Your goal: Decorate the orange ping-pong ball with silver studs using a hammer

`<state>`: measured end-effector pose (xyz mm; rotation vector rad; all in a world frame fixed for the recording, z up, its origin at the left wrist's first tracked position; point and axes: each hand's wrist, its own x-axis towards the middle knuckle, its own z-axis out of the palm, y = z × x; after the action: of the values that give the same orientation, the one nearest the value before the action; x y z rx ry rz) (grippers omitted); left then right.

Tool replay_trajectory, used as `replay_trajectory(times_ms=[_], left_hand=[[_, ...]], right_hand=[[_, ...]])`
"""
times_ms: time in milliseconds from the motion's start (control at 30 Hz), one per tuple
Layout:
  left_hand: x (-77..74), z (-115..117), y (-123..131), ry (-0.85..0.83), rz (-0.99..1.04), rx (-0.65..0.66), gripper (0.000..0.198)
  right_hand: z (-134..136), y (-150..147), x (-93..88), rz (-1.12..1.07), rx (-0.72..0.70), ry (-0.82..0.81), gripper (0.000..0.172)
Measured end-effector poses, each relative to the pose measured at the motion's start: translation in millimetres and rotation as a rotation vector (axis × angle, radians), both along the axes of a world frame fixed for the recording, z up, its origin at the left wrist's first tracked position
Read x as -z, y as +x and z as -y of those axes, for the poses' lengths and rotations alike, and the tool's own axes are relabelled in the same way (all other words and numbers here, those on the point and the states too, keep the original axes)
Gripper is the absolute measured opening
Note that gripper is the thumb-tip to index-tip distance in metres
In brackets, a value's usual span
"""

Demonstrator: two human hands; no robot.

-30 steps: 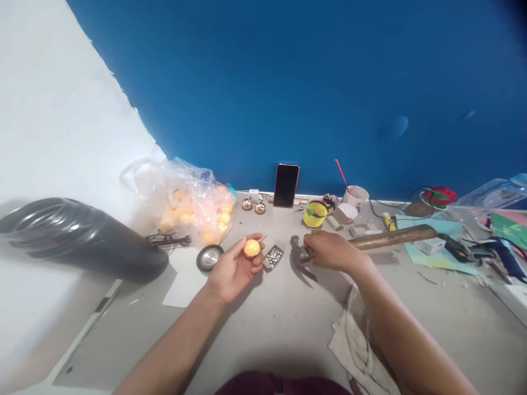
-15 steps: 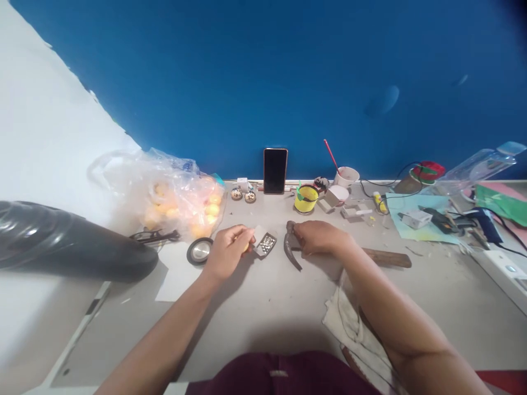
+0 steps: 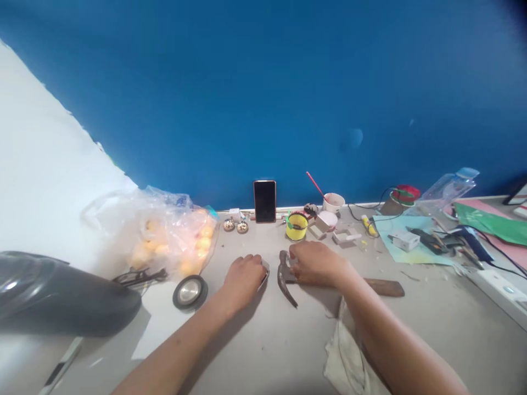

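Note:
My left hand [image 3: 246, 280] lies palm down with its fingers curled round a small open tray [image 3: 264, 276]. Only the tray's right edge shows; the hand covers the rest. To the right, a claw hammer [image 3: 386, 287] with a wooden handle rests on the table, its metal head toward the left hand. My right hand [image 3: 315, 263] is closed over the handle just behind the head. Its fingertips are bent down and partly hidden, so what they pinch cannot be made out. Left of my left hand is a black round disc [image 3: 190, 292] with a silvery centre.
A phone [image 3: 265, 202] leans on the blue wall. Near it stand a yellow cup [image 3: 296, 226], a white cup [image 3: 334, 203] and two small studded balls [image 3: 235, 225]. At left are a plastic bag [image 3: 164, 230] and a dark cylinder [image 3: 69, 296]. A cloth [image 3: 348, 351] lies beneath my right forearm.
My left hand has turned palm down and moved over the small tray, which showed silvery pieces before. The view has tilted up. The hammer and right hand have barely moved.

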<state>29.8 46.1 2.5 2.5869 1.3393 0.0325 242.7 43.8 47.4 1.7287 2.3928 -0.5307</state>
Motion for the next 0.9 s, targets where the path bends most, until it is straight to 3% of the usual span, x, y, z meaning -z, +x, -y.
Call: replay_trajectory(times_ms=[400,733,900], left_hand=[[-7.7,1.5,-6.2,-0.005,-0.134,-0.04,0.03],[-16.0,1.0,-18.7,-0.092,0.073,-0.172,0.024],[-12.0,0.8,-24.1,-0.109,0.127,-0.214,0.025]], right_hand=[[2.5,-3.4,-4.2,-0.011,-0.012,0.019,0.022],[2.3,-2.7,-2.5,0.025,-0.036,0.017,0.026],[0.6,-2.4,-2.4,0.036,-0.032,-0.012,0.027]])
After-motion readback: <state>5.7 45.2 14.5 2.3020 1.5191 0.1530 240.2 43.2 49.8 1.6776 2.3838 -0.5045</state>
